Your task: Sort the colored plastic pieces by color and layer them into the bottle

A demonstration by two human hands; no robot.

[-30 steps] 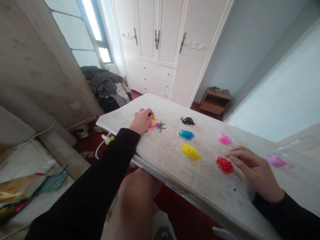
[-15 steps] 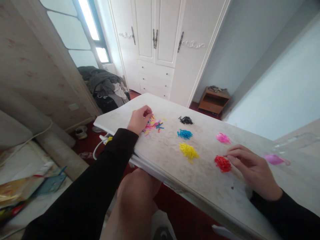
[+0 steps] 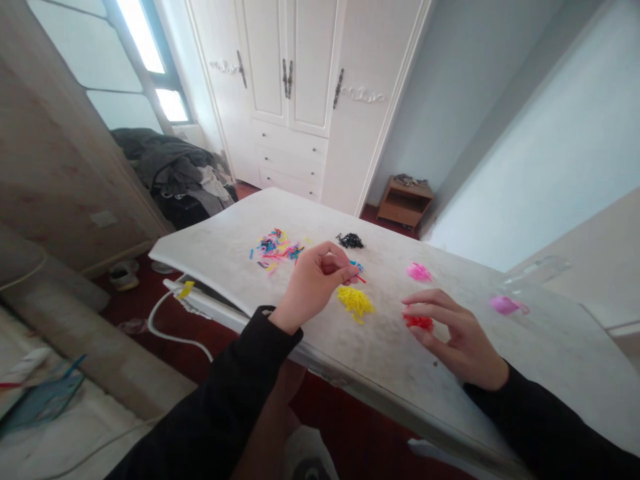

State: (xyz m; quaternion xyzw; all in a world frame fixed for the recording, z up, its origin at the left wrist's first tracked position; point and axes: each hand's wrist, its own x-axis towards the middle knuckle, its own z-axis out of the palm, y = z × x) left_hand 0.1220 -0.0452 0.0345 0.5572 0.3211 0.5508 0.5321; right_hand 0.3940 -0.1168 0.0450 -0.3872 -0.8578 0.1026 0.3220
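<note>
The left hand (image 3: pixel 314 283) is closed in a pinch, thumb against fingers, on one thin red strip (image 3: pixel 362 280) that pokes out past the fingertips. The right hand (image 3: pixel 457 337) is open, thumb and curved fingers parted around the red pile (image 3: pixel 419 323); whether they touch it cannot be told.

Five single-colour piles of slender strips lie about the hands, the strips too many and small to count. The blue pile (image 3: pixel 357 265) is partly hidden behind the left fingertips, the yellow pile (image 3: pixel 356 302) just nearer than them, the black pile (image 3: pixel 351 241) beyond. The pink pile (image 3: pixel 419 272) lies beyond the right hand. A loose multicoloured scatter (image 3: pixel 280 247) spreads left of the left hand.

Right of the right hand, farther back, are one smooth, rounded pink item (image 3: pixel 504 305) with a narrow tail and one clear container (image 3: pixel 543 273). Beneath both hands is a mottled, whitish tabletop (image 3: pixel 390 360).
</note>
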